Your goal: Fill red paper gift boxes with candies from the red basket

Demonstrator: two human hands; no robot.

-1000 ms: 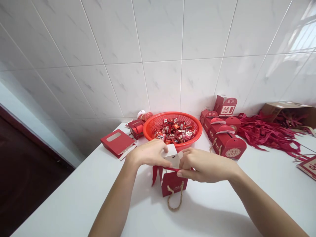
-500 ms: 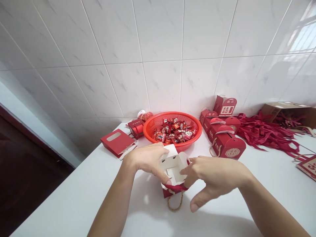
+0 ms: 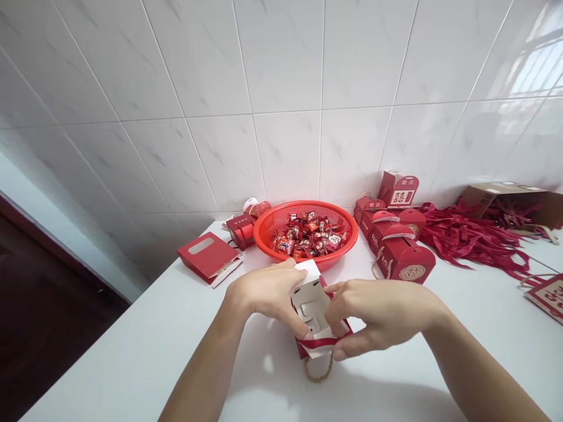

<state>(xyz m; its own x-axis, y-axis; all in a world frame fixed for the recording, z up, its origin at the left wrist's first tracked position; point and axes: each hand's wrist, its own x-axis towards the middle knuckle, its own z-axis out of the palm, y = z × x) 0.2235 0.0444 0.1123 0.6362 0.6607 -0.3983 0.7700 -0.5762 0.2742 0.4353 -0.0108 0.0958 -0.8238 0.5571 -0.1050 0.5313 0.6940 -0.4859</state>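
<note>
A small red gift box (image 3: pixel 311 305) with a white inside stands upright between my hands, its top flaps up and nothing in it. My left hand (image 3: pixel 269 298) grips its left side, the thumb at the front left corner of the rim. With the fingers inside and the thumb outside, my right hand (image 3: pixel 378 313) pinches the box at its front right corner. A beige rope handle (image 3: pixel 319 378) hangs from the front wall onto the white table. Behind the box sits a red plastic basket (image 3: pixel 259 231) holding wrapped candies (image 3: pixel 308 235).
Several closed red gift boxes (image 3: pixel 403 258) stand right of the basket. Beyond them lie a heap of red ribbons (image 3: pixel 472 237) and a cardboard box (image 3: pixel 505 196). A flattened red box (image 3: pixel 209 255) and a ribbon spool (image 3: pixel 243 233) lie to the left. Tiled wall (image 3: pixel 285 146) borders the table's back.
My right fingers have gone further into the box and the thumb has closed against its outside. The box has turned slightly, and a white front flap now shows by the rim.
</note>
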